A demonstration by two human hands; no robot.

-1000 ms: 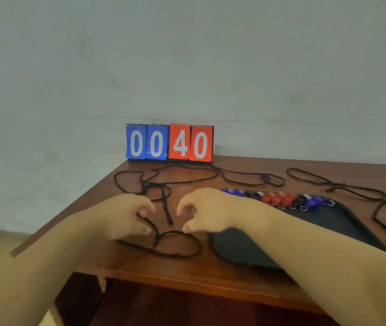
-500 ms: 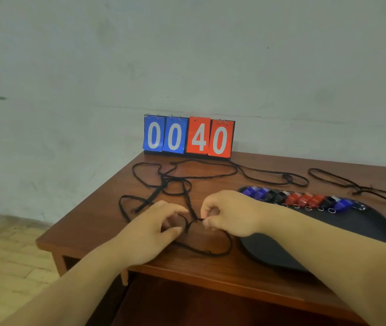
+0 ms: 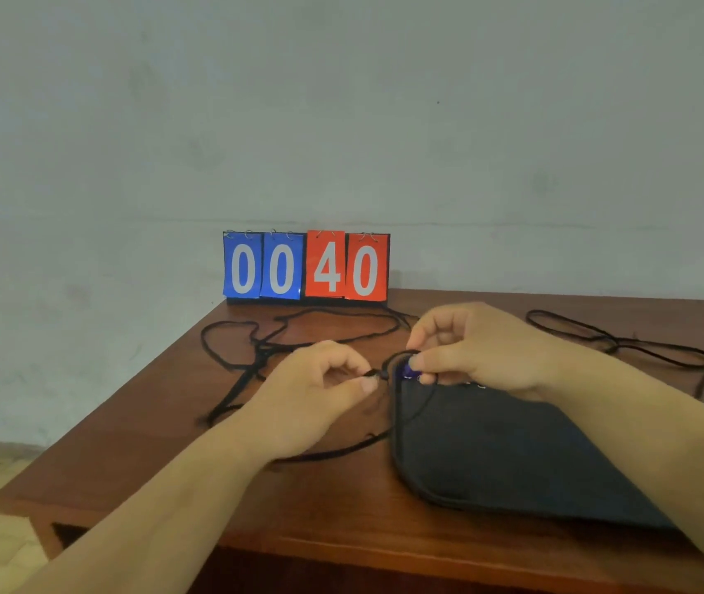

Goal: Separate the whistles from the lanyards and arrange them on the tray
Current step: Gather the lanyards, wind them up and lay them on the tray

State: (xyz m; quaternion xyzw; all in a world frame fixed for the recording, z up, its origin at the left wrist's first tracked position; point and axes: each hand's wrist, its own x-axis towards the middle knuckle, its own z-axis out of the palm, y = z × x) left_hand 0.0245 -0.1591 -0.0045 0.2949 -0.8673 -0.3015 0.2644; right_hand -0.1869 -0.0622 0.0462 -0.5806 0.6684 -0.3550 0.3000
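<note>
Spanning the lower frame, a brown bench (image 3: 136, 456) meets a pale wall (image 3: 341, 100) behind it. On the bench lies a black tray (image 3: 491, 460); every place below is given relative to this tray. Behind its far-left corner a scoreboard (image 3: 306, 266) stands upright against the wall, two blue cards reading 00 and two red cards reading 40. Loose black lanyards (image 3: 256, 349) lie tangled on the bench left of the tray and behind it; another lanyard loop (image 3: 616, 342) lies beyond its far-right side. The left hand (image 3: 311, 392) hovers just left of the tray's far-left corner, thumb and forefinger pinched together on the black clip end of a cord (image 3: 416, 411) that loops across that corner and trails off the left edge onto the bench. The right hand (image 3: 483, 351) is above the tray's far edge, fingertips closed on a blue whistle (image 3: 407, 371) at the far-left corner. Cord and whistle meet between the two hands; whether they are joined cannot be told. Small metal rings (image 3: 479, 385) show at the far edge under the right hand, the rest hidden.
</note>
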